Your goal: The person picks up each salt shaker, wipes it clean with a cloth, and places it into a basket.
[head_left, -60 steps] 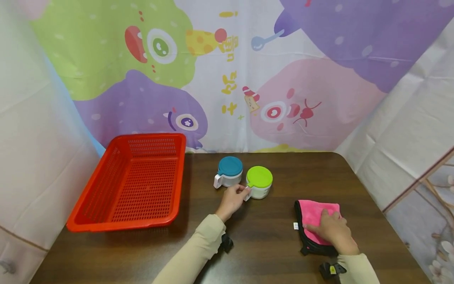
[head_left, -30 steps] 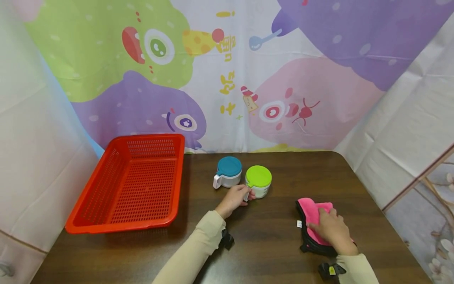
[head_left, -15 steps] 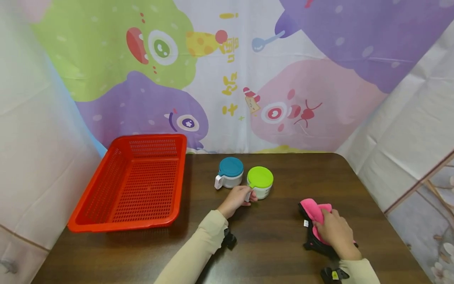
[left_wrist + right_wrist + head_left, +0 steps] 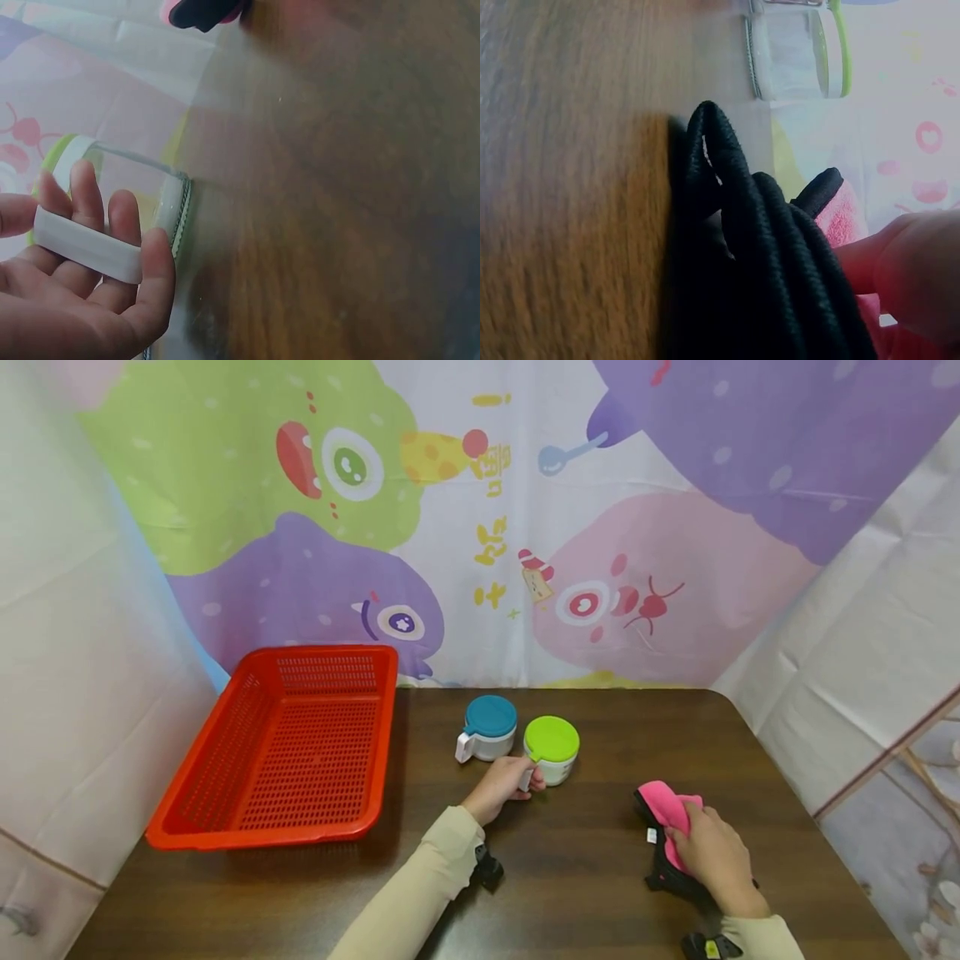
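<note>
A clear jar [image 4: 553, 768] with a green lid and a white handle stands upright on the table. My left hand [image 4: 506, 787] has its fingers curled round that handle [image 4: 88, 244], as the left wrist view shows up close. Just left of the green-lidded jar stands a similar jar with a blue lid [image 4: 491, 717], its handle turned toward the front left. On the right side my right hand [image 4: 716, 858] grips a folded pink cloth [image 4: 664, 803] with black edging and a small white tag. The cloth's layered black edge [image 4: 757, 225] fills the right wrist view; some right fingertips are hidden.
A red plastic basket [image 4: 384, 760] with slotted walls sits on the left of the brown wooden table [image 4: 585, 885]. Behind the table hangs a curtain [image 4: 480, 635] printed with cartoon figures. Pale sheets border both sides.
My left fingers have gone from touching the jar's handle to curling round it. My right hand, first laid flat on the cloth, has bunched it up and now grips it.
</note>
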Demonstrator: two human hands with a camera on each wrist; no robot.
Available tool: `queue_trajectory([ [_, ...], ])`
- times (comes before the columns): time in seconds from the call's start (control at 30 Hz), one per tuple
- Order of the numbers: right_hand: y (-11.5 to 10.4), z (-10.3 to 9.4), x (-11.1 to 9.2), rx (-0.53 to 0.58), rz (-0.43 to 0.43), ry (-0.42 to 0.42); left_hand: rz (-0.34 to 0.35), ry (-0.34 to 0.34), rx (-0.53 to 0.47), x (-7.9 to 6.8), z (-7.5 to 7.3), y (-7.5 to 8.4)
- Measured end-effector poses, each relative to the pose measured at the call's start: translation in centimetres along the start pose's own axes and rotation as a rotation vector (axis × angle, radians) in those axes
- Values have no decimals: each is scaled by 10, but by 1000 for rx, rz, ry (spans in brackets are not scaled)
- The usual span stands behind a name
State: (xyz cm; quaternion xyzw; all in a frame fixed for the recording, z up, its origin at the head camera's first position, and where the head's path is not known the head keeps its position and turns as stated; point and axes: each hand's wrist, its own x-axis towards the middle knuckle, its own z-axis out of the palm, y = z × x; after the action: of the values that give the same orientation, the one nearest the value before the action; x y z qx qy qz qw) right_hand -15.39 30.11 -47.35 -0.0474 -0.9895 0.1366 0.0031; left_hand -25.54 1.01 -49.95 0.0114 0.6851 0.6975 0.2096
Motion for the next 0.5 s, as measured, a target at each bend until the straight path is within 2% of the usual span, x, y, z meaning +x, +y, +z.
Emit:
queue_trajectory([
  [0.5,2,-2,-3,16,-71,117,-13,17,52,-2,0,3],
])
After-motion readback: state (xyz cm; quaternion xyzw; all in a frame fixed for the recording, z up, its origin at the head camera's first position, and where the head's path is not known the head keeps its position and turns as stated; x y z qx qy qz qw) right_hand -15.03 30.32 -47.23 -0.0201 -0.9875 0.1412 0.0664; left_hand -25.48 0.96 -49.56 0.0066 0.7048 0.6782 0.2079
